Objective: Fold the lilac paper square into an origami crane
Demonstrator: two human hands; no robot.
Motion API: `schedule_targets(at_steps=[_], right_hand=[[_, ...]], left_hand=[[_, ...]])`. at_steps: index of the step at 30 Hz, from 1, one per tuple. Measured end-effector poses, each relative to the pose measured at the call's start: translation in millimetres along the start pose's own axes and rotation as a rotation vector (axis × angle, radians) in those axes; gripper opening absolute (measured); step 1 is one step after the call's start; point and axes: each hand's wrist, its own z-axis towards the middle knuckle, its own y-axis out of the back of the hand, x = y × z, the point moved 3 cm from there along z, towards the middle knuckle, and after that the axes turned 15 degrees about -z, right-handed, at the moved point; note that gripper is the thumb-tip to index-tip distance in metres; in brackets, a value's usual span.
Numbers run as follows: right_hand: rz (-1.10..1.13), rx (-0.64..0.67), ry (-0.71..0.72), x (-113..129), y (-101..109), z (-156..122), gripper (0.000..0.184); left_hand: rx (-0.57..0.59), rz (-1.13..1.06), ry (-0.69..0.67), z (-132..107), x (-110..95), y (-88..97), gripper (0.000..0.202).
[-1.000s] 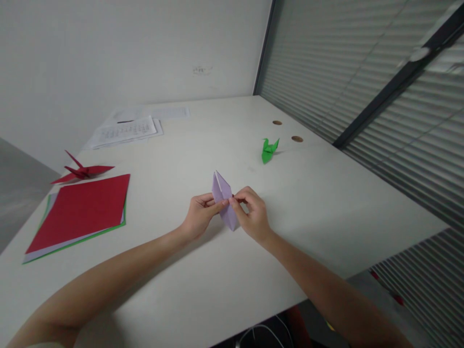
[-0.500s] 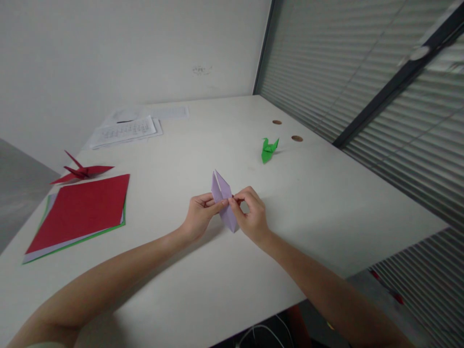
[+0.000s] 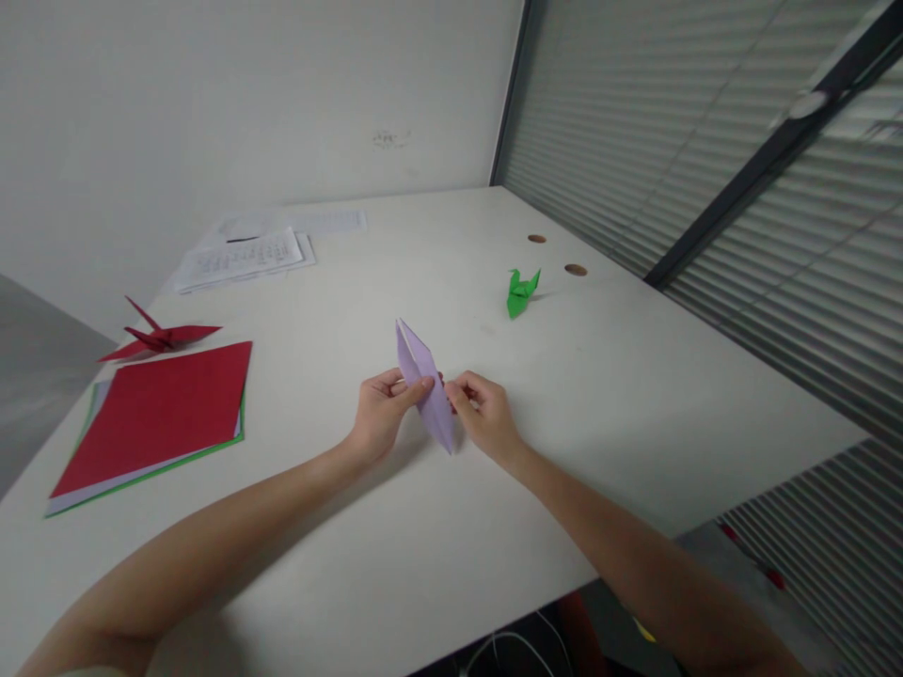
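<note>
A folded piece of light purple origami paper [image 3: 435, 406], long and pointed at both ends, is held tilted above the table, with a slit between its layers at the upper tip. My left hand [image 3: 383, 414] grips its left side, thumb flat on the front face and fingers behind. My right hand [image 3: 486, 414] is closed in a pinch at the paper's right edge, thumb and forefinger together. The curled fingertips partly hide what lies between them.
A green paper crane [image 3: 520, 293] stands at the right, near two round holes in the white table [image 3: 353, 564]. At the left, a red paper crane [image 3: 162, 337] sits behind stacked red, purple and green sheets [image 3: 162, 414]. Written papers [image 3: 244, 259] lie farther back.
The purple paper has turned and shifted slightly left in my left hand, showing a narrower side. My right hand has moved from the paper's front face to its right edge.
</note>
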Motion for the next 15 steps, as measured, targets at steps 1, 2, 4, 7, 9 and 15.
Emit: schedule_targets(at_steps=[1, 2, 4, 7, 9, 15], right_hand=[[-0.026, 0.027, 0.020, 1.1, 0.7, 0.2, 0.036], [-0.052, 0.053, 0.040, 2.4, 1.2, 0.5, 0.037], [-0.072, 0.097, 0.067, 4.6, 1.5, 1.0, 0.041], [-0.010, 0.150, 0.061, 6.0, 0.5, 1.8, 0.049], [0.061, 0.188, 0.025, 5.5, -0.7, 2.0, 0.051], [0.141, 0.245, -0.047, 3.1, -3.4, 1.0, 0.052]], left_hand=[[-0.001, 0.005, -0.017, 0.7, -0.8, 0.1, 0.033], [0.003, 0.011, -0.024, 1.1, -1.3, -0.1, 0.033], [0.019, 0.017, -0.014, 1.0, -1.6, -1.0, 0.032], [0.052, -0.002, 0.036, -0.6, -2.1, -3.5, 0.030], [0.078, -0.032, 0.087, -1.6, -2.7, -5.3, 0.029], [0.089, -0.065, 0.133, -0.6, -0.9, -4.4, 0.032]])
